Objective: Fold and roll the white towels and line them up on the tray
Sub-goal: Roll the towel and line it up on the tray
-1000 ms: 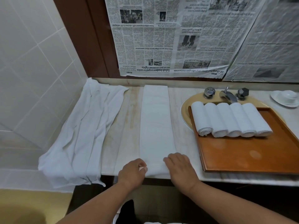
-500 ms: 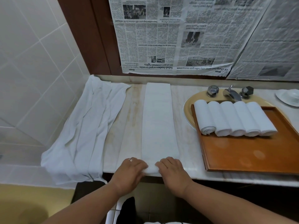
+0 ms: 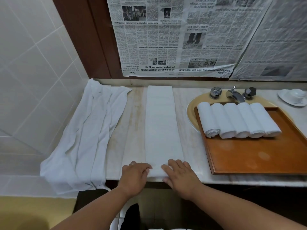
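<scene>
— Towels already rolled, where are they found?
— In the head view, five rolled towels (image 3: 239, 120) are lined up side by side, touching, across the far left part of the tray (image 3: 259, 156). The tray is set on the counter (image 3: 132, 130), partly over the sink (image 3: 191, 110).
— And the one not yet rolled?
— The folded towel (image 3: 163, 127) is laid flat as a long strip on the counter just left of the tray, stretched from the back wall to the near edge.
— How is each grip set?
— The left hand (image 3: 135, 175) is curled over the strip's near left corner, its grip closed on the cloth. The right hand (image 3: 181, 176) is laid on the near right corner, its grip clamped on the end, with the thumb tucked at the counter's edge.
— What else is seen?
— Loose towels (image 3: 86, 133) are heaped further left of the tray, beyond the strip, and are draped over the counter's edge. A faucet (image 3: 235, 96) is mounted behind the tray, a white dish (image 3: 294, 97) is placed behind its right corner, and newspaper (image 3: 166, 39) is taped to the wall behind.
</scene>
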